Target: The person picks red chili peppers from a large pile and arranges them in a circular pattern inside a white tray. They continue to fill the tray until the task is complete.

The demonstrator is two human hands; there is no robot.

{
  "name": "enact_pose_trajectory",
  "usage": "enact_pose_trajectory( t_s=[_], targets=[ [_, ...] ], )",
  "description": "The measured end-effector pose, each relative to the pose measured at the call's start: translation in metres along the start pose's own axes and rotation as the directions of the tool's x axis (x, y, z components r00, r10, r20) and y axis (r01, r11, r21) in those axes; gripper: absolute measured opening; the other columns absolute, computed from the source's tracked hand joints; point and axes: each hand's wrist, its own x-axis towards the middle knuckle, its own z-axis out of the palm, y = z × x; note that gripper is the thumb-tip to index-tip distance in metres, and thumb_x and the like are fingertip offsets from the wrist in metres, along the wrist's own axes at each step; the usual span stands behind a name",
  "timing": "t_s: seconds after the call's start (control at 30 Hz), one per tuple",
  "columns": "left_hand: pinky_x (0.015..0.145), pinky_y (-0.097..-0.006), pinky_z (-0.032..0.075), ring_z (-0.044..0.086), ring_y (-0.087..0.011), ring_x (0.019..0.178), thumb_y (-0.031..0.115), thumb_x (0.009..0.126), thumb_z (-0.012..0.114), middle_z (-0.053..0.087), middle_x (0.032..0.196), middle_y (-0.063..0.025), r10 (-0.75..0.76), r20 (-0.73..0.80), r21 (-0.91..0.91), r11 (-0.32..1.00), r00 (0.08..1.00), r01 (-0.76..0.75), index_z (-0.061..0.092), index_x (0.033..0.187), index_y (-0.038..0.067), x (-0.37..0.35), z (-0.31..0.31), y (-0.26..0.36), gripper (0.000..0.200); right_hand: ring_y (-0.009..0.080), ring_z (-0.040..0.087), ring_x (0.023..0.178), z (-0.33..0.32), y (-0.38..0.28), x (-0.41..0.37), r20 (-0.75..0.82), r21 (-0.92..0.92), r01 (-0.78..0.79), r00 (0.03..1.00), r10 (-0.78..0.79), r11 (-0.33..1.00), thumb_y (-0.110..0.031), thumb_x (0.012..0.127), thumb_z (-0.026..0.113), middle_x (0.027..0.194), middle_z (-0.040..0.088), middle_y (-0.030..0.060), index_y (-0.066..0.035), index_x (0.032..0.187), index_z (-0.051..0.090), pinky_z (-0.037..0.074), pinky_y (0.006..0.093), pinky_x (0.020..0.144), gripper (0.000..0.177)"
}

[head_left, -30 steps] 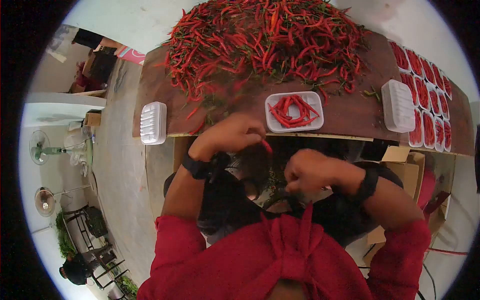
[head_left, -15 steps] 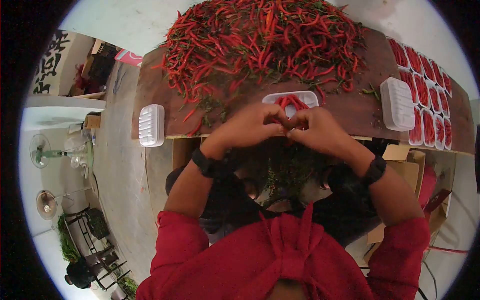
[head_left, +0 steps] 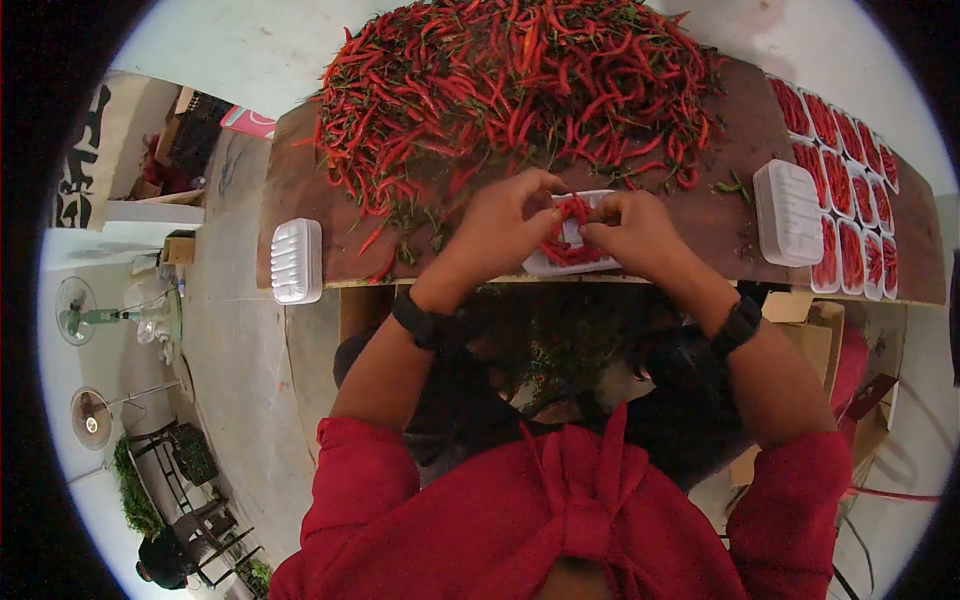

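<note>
My left hand and my right hand meet over a white tray near the table's front edge. Between their fingertips is a small bunch of red chilies, pinched from both sides. More red chilies lie along the tray's near side, and part of its white bottom shows in the middle. Behind the hands spreads a large heap of red chilies with green stems.
White trays stand stacked at the left edge and right of my hands. Rows of filled chili trays cover the table's right end. Cardboard boxes are below. A person and fans are far left.
Both hands have moved from the tray's near edge to above it, carrying chilies. The tray now sits nearer the table's front edge, with chilies along its near side.
</note>
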Motion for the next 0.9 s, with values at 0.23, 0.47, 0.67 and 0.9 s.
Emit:
enact_pose_trajectory(
  t_s=[0.23,0.47,0.67,0.9],
  targets=[
    [0.070,-0.0321,0.048,0.062,-0.0208,0.078,0.011,0.077,0.059,0.063,0.089,-0.0146,0.038,-0.003,0.025,0.999,0.999,-0.038,0.058,0.103,-0.002,-0.001,-0.001,-0.006,0.028,0.0148,0.060,0.063,0.002,0.008,0.002,-0.036,0.064,-0.069,0.997,0.071,0.996,-0.020,0.068,0.065,0.067,0.064,0.0104,0.003,0.076,0.064,0.046,0.0300,0.058,0.024],
    [0.066,-0.0337,0.048,0.061,-0.0258,0.074,0.009,0.073,0.062,0.062,0.082,-0.0155,0.128,0.035,0.074,0.989,0.991,-0.130,0.061,0.093,-0.001,-0.004,0.007,-0.017,0.023,0.0118,0.055,0.063,-0.001,0.012,0.004,0.087,0.213,-0.300,0.954,0.288,0.930,-0.017,0.071,0.063,0.070,0.062,0.0049,-0.002,0.081,0.063,0.043,0.0278,0.055,0.018],
    [0.063,-0.0361,0.047,0.061,-0.0283,0.071,0.010,0.069,0.065,0.061,0.077,-0.0162,0.182,0.046,0.095,0.978,0.982,-0.186,0.061,0.089,0.001,-0.007,0.020,-0.014,0.022,0.0105,0.051,0.061,0.002,0.011,0.002,0.087,0.272,-0.259,0.966,0.244,0.927,-0.017,0.076,0.062,0.069,0.061,0.0040,-0.004,0.078,0.061,0.037,0.0259,0.050,0.013],
    [0.060,-0.0396,0.045,0.057,-0.0317,0.067,0.010,0.069,0.064,0.059,0.075,-0.0153,0.333,0.024,0.158,0.930,0.943,-0.332,0.059,0.086,0.002,-0.007,0.027,-0.012,0.020,0.0083,0.045,0.054,0.000,-0.006,-0.006,0.120,0.459,-0.296,0.955,0.271,0.838,-0.016,0.076,0.063,0.067,0.060,0.0038,-0.005,0.073,0.060,0.034,0.0251,0.047,0.012]
  ],
)
